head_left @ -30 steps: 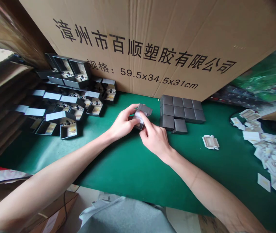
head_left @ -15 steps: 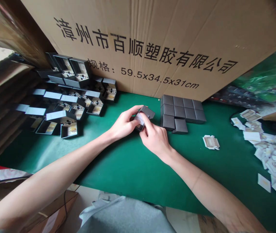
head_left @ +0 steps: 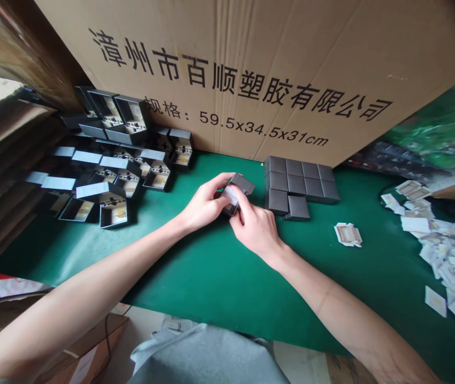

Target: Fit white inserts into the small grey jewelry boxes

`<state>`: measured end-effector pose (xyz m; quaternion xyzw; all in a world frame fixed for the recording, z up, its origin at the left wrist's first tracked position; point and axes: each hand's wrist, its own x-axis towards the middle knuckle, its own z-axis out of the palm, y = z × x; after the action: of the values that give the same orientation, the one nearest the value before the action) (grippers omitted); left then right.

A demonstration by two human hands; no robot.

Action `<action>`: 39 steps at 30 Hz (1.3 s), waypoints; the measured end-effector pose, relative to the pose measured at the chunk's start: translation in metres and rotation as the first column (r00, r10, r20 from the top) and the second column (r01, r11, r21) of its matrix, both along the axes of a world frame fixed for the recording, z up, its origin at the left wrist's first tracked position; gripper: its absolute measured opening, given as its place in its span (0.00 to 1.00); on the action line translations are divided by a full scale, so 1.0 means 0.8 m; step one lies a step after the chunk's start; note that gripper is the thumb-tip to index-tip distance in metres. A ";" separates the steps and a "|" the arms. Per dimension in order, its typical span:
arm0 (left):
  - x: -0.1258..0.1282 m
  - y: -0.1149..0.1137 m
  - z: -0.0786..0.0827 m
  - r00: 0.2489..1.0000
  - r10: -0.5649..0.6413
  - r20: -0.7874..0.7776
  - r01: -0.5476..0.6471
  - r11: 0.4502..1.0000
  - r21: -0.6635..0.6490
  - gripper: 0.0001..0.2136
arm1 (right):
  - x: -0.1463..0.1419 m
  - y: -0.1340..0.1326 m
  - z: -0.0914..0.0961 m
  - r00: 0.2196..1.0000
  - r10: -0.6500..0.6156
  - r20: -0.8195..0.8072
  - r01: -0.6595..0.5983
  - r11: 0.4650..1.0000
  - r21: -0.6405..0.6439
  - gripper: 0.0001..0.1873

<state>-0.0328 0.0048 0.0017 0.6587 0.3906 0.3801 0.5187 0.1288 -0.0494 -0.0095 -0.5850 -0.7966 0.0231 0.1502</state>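
Both my hands meet over the green mat (head_left: pixel 195 272) on one small dark grey hinged box (head_left: pixel 240 188). My left hand (head_left: pixel 203 205) grips the box from the left, thumb over the top. My right hand (head_left: pixel 253 226) comes from below, its fingers pressed into the box's open mouth, where a white insert shows. The grey lid tilts up toward the right. Just right of the box lies a block of several closed grey boxes (head_left: pixel 299 186).
Several open dark boxes (head_left: pixel 111 176) with cards inside crowd the back left. A big printed cardboard carton (head_left: pixel 251 74) walls the back. A small pile of white cards (head_left: pixel 347 234) lies right of centre, and a large heap of cards (head_left: pixel 447 250) fills the right edge.
The box has shifted slightly right and its lid has tipped a little further over; my right fingers have pushed deeper into it. The arms stay where they were.
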 end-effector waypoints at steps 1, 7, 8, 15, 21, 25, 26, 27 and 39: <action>0.000 0.000 0.000 1.000 0.002 0.003 -0.002 1.000 -0.004 0.27 | 0.000 0.000 0.000 1.000 -0.001 0.000 0.001 1.000 -0.002 0.34; 0.000 0.000 0.000 1.000 0.011 0.009 -0.011 1.000 -0.009 0.27 | 0.000 0.000 0.000 1.000 0.000 -0.010 0.000 1.000 -0.005 0.35; 0.000 0.000 0.000 1.000 0.011 0.008 -0.011 1.000 -0.009 0.27 | 0.000 0.000 0.000 1.000 -0.002 -0.008 0.002 1.000 -0.005 0.35; -0.001 0.001 -0.002 1.000 0.013 -0.022 -0.013 1.000 0.000 0.27 | 0.000 0.000 0.000 1.000 -0.007 -0.015 0.007 1.000 0.000 0.35; -0.001 0.001 0.000 1.000 0.011 -0.008 -0.011 1.000 -0.009 0.27 | 0.001 0.001 0.001 0.998 -0.001 -0.060 0.000 1.000 -0.012 0.36; 0.002 0.000 0.003 1.000 0.013 0.002 -0.013 1.000 -0.013 0.27 | 0.001 0.001 0.001 0.999 0.006 -0.042 -0.007 1.000 -0.013 0.35; 0.002 -0.001 0.003 1.000 0.013 0.004 -0.013 1.000 -0.006 0.26 | 0.001 0.001 0.001 0.999 0.008 -0.036 -0.009 1.000 -0.012 0.35; 0.002 -0.001 0.002 1.000 0.013 0.006 -0.013 1.000 0.003 0.26 | 0.001 0.001 0.001 0.999 0.009 -0.032 -0.009 1.000 -0.008 0.34; 0.003 0.000 -0.003 0.999 0.033 0.011 -0.033 0.999 0.017 0.25 | 0.000 0.000 0.001 1.000 0.010 0.000 -0.010 1.000 0.028 0.35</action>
<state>-0.0307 0.0051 -0.0009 0.6545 0.3955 0.3954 0.5087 0.1288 -0.0494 -0.0090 -0.5787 -0.7998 0.0127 0.1586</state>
